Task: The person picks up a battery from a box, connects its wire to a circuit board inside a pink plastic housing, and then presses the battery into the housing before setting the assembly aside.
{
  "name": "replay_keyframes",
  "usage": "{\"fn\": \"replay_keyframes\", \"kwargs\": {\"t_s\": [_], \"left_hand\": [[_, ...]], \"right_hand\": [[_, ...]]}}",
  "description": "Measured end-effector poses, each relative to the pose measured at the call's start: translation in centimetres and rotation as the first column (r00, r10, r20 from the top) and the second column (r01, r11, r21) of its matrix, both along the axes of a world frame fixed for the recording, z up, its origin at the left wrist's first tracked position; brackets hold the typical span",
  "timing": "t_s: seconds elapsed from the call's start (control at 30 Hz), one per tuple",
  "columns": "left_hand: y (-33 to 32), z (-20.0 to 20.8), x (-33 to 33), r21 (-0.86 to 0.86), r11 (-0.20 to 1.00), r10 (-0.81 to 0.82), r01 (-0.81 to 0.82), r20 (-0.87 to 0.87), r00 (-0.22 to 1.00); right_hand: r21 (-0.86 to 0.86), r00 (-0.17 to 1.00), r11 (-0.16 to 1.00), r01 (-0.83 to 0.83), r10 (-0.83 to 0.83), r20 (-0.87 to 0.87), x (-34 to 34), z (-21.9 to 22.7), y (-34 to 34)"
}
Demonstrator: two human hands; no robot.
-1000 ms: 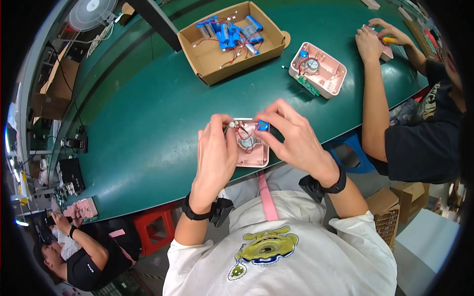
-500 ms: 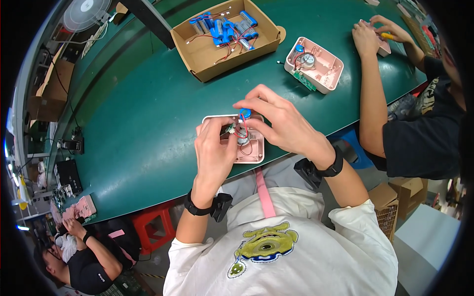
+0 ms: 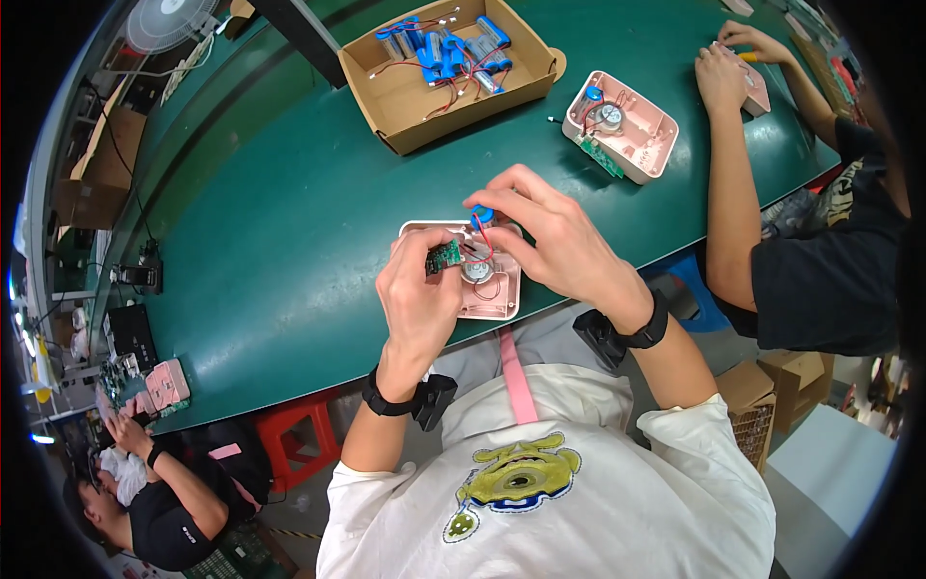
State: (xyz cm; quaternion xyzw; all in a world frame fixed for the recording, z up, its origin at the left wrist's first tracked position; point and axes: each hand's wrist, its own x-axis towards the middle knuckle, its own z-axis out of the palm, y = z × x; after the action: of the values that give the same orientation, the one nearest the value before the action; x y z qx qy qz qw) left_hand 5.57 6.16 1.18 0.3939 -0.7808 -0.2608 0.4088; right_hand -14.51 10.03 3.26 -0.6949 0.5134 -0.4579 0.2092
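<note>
A pink plastic housing [image 3: 494, 307] lies on the green table right in front of me, with a round metal speaker [image 3: 478, 271] and thin wires inside it. Over its left side, my left hand [image 3: 417, 282] pinches a small green circuit board [image 3: 445, 257] between thumb and fingers. My right hand [image 3: 552, 232] grips a blue cylindrical battery [image 3: 481, 216] by its ends at the housing's far edge. A red wire runs from the battery down toward the board and speaker; where it ends is hard to make out.
Beyond the housing stands a cardboard box [image 3: 424, 135] of blue wired batteries. A second pink housing [image 3: 639, 145] with a speaker and board sits to its right. One co-worker's hands [image 3: 723, 77] work at far right; another person [image 3: 178, 482] sits at lower left near a pink case [image 3: 168, 382].
The circuit board in my left hand has turned so its green face shows more. My right hand keeps the battery in nearly the same place. The co-worker at lower left has shifted their hands.
</note>
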Motion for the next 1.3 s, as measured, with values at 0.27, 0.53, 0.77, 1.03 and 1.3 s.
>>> {"fn": "replay_keyframes", "kwargs": {"t_s": [0.27, 0.53, 0.77, 1.03, 1.3], "left_hand": [[0.0, 1.3, -0.1, 0.078, 0.996, 0.054, -0.051, -0.036, 0.998], [-0.7, 4.0, 1.3, -0.122, 0.993, 0.035, 0.002, 0.3, 0.953], [-1.8, 5.5, 2.2, 0.106, 0.993, 0.01, -0.048, 0.326, 0.945], [-2.1, 6.0, 2.5, 0.151, 0.987, -0.001, -0.058, 0.365, 0.931], [-1.9, 5.5, 2.2, 0.114, 0.988, 0.053, -0.103, 0.374, 0.926]], "right_hand": [[-0.026, 0.998, 1.0, -0.003, 0.001, -0.06, 0.0, 0.5, 0.1], [-0.051, 0.986, 0.999, 0.007, -0.016, -0.169, 0.7, 1.1, -0.4], [-0.038, 0.952, 0.999, 0.02, -0.031, -0.306, 1.6, 1.5, -0.8], [0.011, 0.884, 0.998, -0.061, 0.059, -0.463, 2.3, 1.1, -1.0], [0.028, 0.902, 0.997, -0.069, 0.074, -0.426, 2.3, 1.4, -0.9]]}}
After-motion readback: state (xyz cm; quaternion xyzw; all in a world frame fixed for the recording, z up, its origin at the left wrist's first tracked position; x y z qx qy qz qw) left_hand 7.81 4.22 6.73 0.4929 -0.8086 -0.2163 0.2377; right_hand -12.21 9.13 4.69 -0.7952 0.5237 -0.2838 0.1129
